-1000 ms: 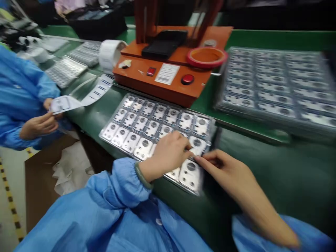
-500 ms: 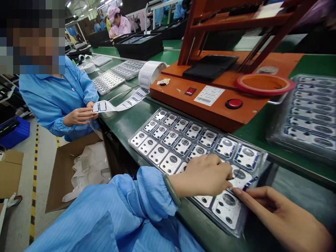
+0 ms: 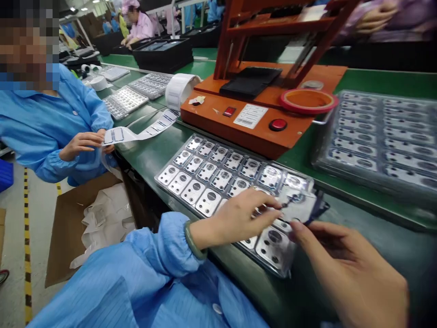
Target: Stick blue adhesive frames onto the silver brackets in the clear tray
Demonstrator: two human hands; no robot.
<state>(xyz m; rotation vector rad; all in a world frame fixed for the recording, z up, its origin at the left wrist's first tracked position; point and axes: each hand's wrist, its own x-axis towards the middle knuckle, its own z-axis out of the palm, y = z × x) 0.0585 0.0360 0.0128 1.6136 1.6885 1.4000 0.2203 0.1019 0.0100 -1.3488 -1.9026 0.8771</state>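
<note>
- Head view: clock positions are read from the centre, twelve at the far edge.
- The tray of metal plates lies on the green bench, running from the centre to four o'clock; plates stand in three rows.
- Clear film piece with dark edging sits over the tray's end at four o'clock; detail is blurred.
- Right hand, four o'clock: thumb and forefinger pinch the film's near edge.
- Left hand, five o'clock: thumb and forefinger tips nearly meet beside the film; whether they grip it cannot be told.
- Orange machine, one o'clock, is just beyond the tray; a red tape ring rests on it, two o'clock.
- Stacked trays are at three o'clock.
- A co-worker's hand, nine o'clock, is at a label strip.
- Cardboard box: eight o'clock.
</note>
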